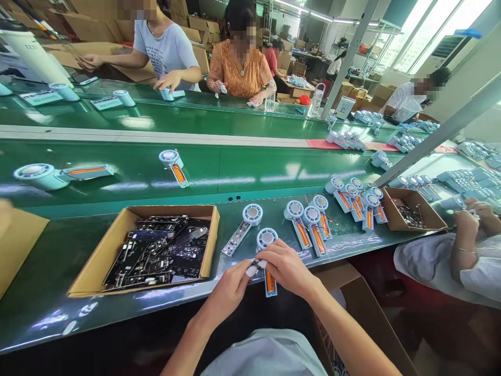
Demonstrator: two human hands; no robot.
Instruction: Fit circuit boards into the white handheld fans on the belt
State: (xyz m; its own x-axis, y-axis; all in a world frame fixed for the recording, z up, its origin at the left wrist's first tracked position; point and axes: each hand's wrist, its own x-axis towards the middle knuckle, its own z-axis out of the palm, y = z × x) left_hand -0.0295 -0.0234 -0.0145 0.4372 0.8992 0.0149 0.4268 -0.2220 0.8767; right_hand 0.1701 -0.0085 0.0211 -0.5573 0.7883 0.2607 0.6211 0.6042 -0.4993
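Observation:
Between the fingertips of both hands is a small dark circuit board (255, 263), largely covered by the fingers. My left hand (230, 284) pinches it from the left, and my right hand (287, 265) closes on it from the other side. White covers sit on the thumb tips. Just beneath the hands lies a light-blue handheld fan body (267, 237), its orange battery (270, 282) showing in the handle. To the left, another fan (237, 237) has a board along its handle. Several fans with bare orange batteries (316, 230) lie to the right.
A cardboard box of black circuit boards (213, 245) stands on the left of the bench. Behind runs a green conveyor (242, 172) carrying fan bodies (170, 158). A smaller box (391, 219) and a co-worker's hands (475, 211) are at right. Other people sit across the line.

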